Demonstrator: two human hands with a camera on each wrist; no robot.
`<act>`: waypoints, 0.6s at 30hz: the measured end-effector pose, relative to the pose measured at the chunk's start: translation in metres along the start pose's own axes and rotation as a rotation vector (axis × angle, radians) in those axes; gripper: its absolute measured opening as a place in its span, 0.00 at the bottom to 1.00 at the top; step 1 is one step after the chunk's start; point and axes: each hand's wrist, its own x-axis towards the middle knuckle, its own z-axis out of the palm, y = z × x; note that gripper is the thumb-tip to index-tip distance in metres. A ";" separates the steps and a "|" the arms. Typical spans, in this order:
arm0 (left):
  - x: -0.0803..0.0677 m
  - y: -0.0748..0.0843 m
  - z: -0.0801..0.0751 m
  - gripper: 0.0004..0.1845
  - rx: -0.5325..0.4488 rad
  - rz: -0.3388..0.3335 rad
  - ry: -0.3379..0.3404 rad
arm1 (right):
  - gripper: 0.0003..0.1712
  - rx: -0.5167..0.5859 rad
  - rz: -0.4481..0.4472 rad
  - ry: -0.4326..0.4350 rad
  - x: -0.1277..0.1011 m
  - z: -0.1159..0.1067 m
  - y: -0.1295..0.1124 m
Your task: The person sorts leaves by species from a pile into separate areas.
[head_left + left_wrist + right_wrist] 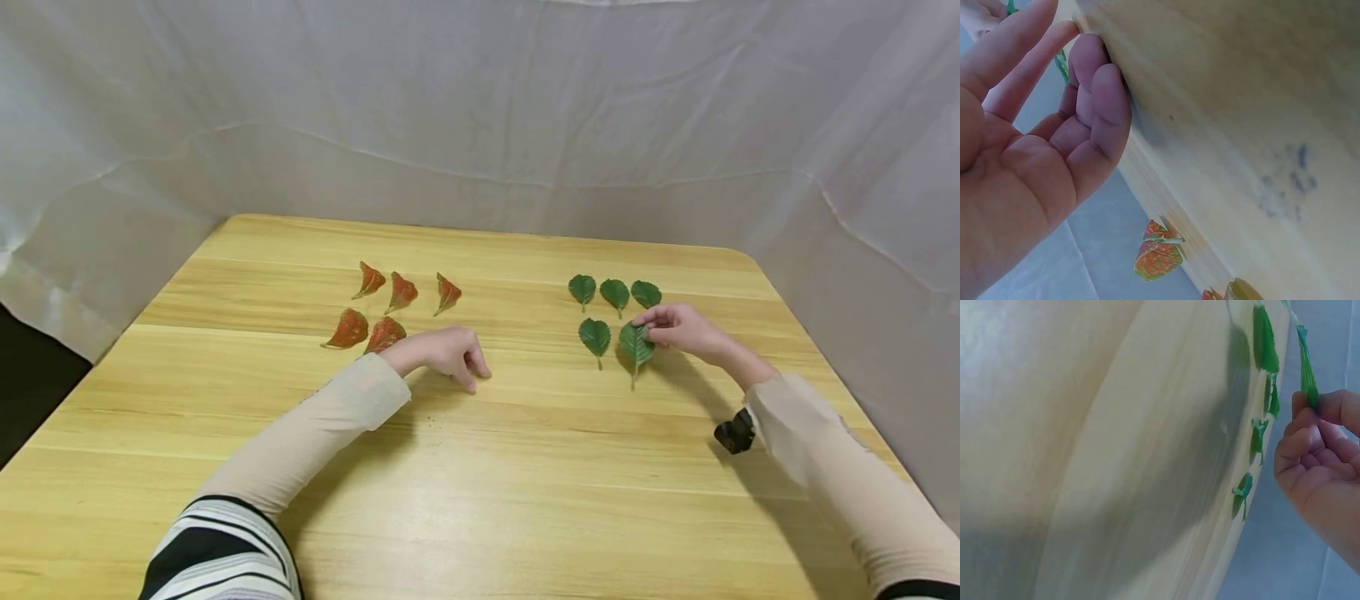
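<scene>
Right hand (678, 327) pinches a green leaf (636, 343); left hand (446, 353) rests knuckle-down, loosely curled, holding nothing.

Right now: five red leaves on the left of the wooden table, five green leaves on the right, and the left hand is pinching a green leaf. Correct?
Not quite: it is the right hand that pinches the green leaf, as the head view shows. The left hand holds nothing; it rests on the light wooden table near the five red leaves. The counts and sides are right, counting the pinched leaf among the five green.
</scene>
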 end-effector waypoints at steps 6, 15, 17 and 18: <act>0.001 -0.002 0.001 0.17 0.002 0.009 -0.005 | 0.16 -0.055 0.034 -0.024 0.007 0.001 0.003; 0.003 -0.004 0.001 0.18 -0.002 -0.001 0.005 | 0.16 -0.125 0.057 -0.010 0.016 0.005 0.010; 0.003 -0.004 0.002 0.18 -0.009 -0.006 0.013 | 0.16 -0.140 0.056 0.002 0.017 0.006 0.011; 0.002 -0.004 0.002 0.18 -0.013 -0.008 0.018 | 0.16 -0.143 0.055 0.007 0.017 0.007 0.010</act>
